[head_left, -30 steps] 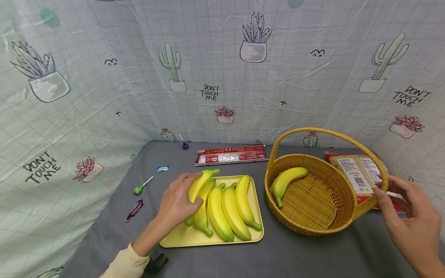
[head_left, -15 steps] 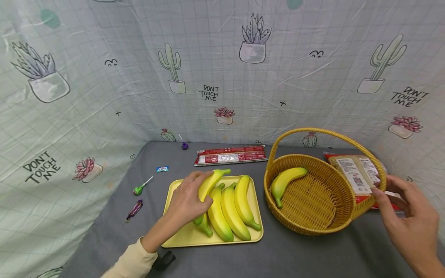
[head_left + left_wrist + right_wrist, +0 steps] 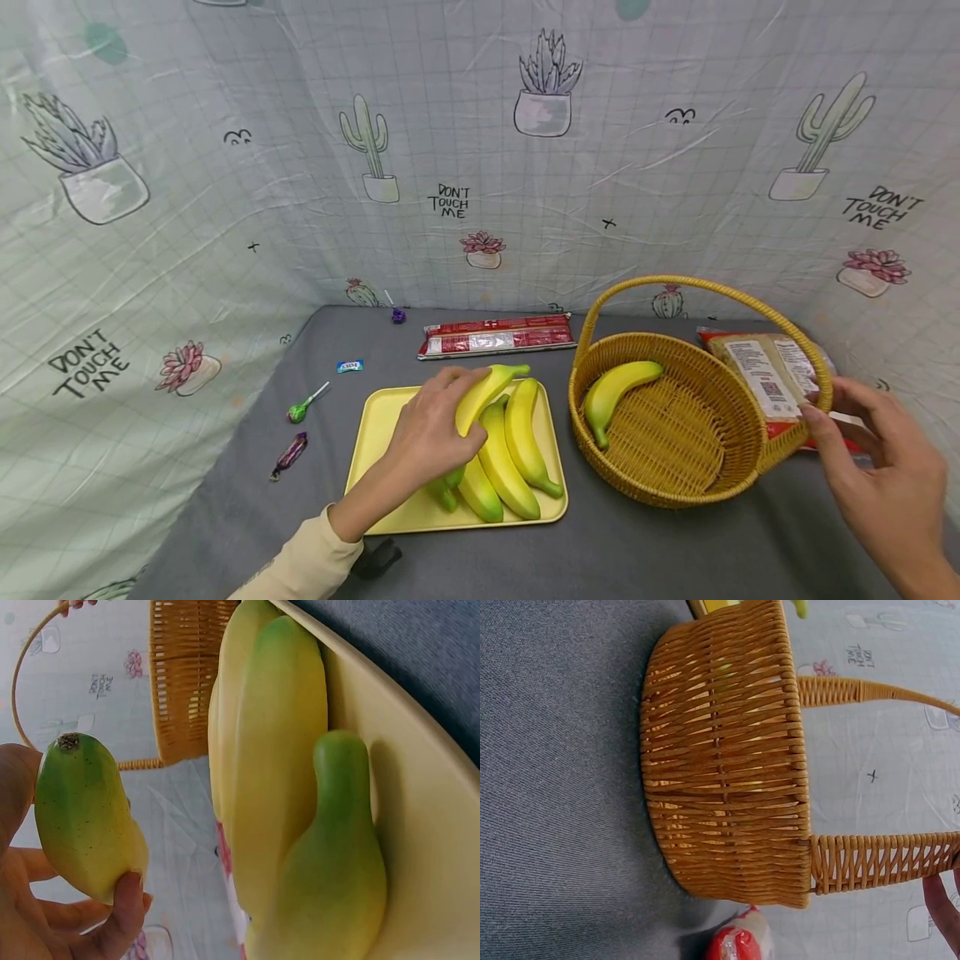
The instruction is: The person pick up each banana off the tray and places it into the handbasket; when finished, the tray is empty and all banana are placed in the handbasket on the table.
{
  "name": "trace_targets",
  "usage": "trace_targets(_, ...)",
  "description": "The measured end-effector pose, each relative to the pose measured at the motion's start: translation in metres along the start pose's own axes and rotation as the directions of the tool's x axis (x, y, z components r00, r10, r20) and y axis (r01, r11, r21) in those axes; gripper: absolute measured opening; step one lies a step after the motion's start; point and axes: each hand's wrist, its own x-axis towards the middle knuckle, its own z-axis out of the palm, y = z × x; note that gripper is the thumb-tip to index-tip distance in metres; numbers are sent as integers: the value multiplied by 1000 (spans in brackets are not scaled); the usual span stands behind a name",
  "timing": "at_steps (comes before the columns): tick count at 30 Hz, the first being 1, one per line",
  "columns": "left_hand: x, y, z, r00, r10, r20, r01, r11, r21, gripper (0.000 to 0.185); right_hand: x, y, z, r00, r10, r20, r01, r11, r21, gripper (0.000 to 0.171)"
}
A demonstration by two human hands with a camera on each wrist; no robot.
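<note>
My left hand (image 3: pixel 435 429) grips a yellow banana (image 3: pixel 86 817) with green ends, held above the tray in the left wrist view. Below it, several more bananas (image 3: pixel 501 462) lie side by side on the pale yellow tray (image 3: pixel 378 433); the hand hides part of them in the head view. To the right stands a round wicker basket (image 3: pixel 724 765) with one banana (image 3: pixel 617 396) inside, against its left wall. My right hand (image 3: pixel 885 475) pinches the right side of the basket's arched handle (image 3: pixel 885 859) between thumb and fingers.
Behind the tray lies a long red packet (image 3: pixel 495 336). A clear and red bag (image 3: pixel 765 379) sits behind the basket's right side. Left of the tray are a green lollipop (image 3: pixel 298 412), a purple-wrapped candy (image 3: pixel 289 455) and a small blue packet (image 3: pixel 349 366); a purple lollipop (image 3: pixel 397 316) lies farther back.
My left hand has moved right over the tray with the banana, uncovering the tray's left part. The right hand and basket stay nearly the same.
</note>
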Motion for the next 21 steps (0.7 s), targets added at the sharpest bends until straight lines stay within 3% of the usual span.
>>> trace_targets(21,21,34,7,991,122,56,-123,992,7,70,-1,-1,2,1000,11,-6,-11,1000,-17,47)
